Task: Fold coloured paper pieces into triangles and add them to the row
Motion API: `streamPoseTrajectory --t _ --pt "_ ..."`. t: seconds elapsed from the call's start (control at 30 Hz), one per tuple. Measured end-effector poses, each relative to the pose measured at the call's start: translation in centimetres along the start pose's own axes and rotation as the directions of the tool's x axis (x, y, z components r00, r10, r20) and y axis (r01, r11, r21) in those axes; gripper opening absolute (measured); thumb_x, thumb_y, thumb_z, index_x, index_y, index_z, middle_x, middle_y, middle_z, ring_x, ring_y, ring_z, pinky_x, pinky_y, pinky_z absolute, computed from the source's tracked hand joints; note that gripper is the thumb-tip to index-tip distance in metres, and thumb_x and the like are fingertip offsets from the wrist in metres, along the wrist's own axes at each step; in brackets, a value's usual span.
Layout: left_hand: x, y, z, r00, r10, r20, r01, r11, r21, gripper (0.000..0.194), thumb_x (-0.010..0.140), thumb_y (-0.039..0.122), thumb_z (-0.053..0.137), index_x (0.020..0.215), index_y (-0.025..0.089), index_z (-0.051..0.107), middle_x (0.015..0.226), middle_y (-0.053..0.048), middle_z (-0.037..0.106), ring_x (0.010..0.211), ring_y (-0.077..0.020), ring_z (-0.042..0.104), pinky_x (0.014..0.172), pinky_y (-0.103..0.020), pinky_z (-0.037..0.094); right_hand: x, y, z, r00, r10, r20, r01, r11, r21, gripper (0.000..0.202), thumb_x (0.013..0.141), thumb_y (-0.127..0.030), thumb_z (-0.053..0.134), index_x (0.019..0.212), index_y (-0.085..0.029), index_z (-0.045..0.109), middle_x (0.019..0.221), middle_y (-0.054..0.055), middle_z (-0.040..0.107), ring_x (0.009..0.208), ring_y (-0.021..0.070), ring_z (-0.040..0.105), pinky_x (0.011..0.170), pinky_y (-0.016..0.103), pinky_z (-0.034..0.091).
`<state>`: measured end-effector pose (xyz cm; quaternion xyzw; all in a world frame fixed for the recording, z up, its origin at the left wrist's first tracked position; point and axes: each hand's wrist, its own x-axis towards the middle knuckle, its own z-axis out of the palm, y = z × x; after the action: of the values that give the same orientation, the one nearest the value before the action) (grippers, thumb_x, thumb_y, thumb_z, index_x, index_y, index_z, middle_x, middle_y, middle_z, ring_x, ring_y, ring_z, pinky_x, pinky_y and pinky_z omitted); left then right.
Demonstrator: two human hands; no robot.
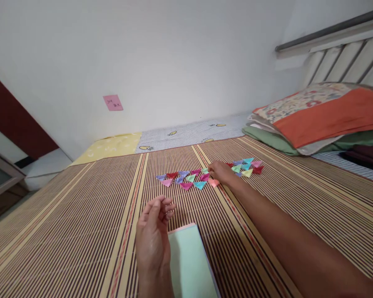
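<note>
Small folded paper triangles (186, 186) in several colours lie in rows on a striped woven mat. My right hand (220, 170) reaches into the rows from the right, its fingers pinched together at a light green folded paper triangle (204, 170). The hand covers part of the rows. Nearer to me, my left hand (155, 223) hovers with loosely bent fingers and holds nothing that I can see. Beside it lies a stack of coloured paper (191, 260) with a pale green sheet on top, partly behind the left wrist.
The striped mat (81, 215) covers the bed. Folded bedding with an orange and floral cover (329, 120) is piled at the right, below a white radiator (354, 62). A pink note (113, 102) is stuck on the white wall. Dark fabric (366, 159) lies at the right edge.
</note>
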<state>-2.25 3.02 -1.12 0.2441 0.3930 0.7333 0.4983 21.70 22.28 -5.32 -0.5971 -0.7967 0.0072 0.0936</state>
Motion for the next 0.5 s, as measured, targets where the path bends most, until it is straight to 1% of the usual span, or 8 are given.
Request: streamPoseTrajectory --t 0.1,0.23,0.37,0.5 --pt "-0.1 -0.1 0.1 1.000 -0.004 -0.003 0.004 1.000 0.000 0.030 0.069 0.036 0.085 0.086 0.014 0.075 0.082 -0.007 0.075 0.072 -0.0149 0.069 0.065 -0.022 0.053 1.4 -0.8 -0.4 0.996 -0.061 0.070 0.065 0.996 -0.055 0.032 0.098 -0.033 0.063 0.127 -0.017 0.061 0.128 0.010 0.063 0.107 0.0241 0.066 0.089 0.045 0.057" --pt "-0.4 -0.2 0.4 1.000 -0.019 0.003 0.019 1.000 0.008 0.031 0.069 0.037 0.085 0.086 0.014 0.075 0.082 -0.007 0.074 0.072 -0.0153 0.069 0.065 -0.023 0.053 2.2 -2.1 -0.5 0.982 -0.122 0.147 0.139 0.984 -0.110 0.033 0.098 -0.033 0.063 0.127 -0.017 0.061 0.128 0.010 0.063 0.107 0.0243 0.066 0.090 0.045 0.057" --pt "-0.5 0.0 0.4 1.000 -0.026 -0.002 0.026 0.999 0.021 0.030 0.069 0.037 0.085 0.087 0.014 0.075 0.083 -0.007 0.074 0.072 -0.0153 0.069 0.065 -0.023 0.053 2.5 -2.8 -0.5 0.973 -0.125 0.192 0.156 0.976 -0.156 0.034 0.098 -0.033 0.063 0.127 -0.017 0.060 0.127 0.010 0.063 0.107 0.0244 0.066 0.089 0.045 0.057" --pt "-0.5 0.1 0.5 1.000 -0.025 -0.007 0.025 0.999 0.022 0.032 0.068 0.038 0.085 0.086 0.014 0.074 0.082 -0.007 0.074 0.072 -0.0155 0.068 0.065 -0.023 0.052 2.6 -2.8 -0.1 0.972 -0.118 0.204 0.157 0.971 -0.183 0.034 0.098 -0.033 0.063 0.127 -0.016 0.061 0.127 0.011 0.063 0.107 0.0244 0.066 0.089 0.045 0.057"
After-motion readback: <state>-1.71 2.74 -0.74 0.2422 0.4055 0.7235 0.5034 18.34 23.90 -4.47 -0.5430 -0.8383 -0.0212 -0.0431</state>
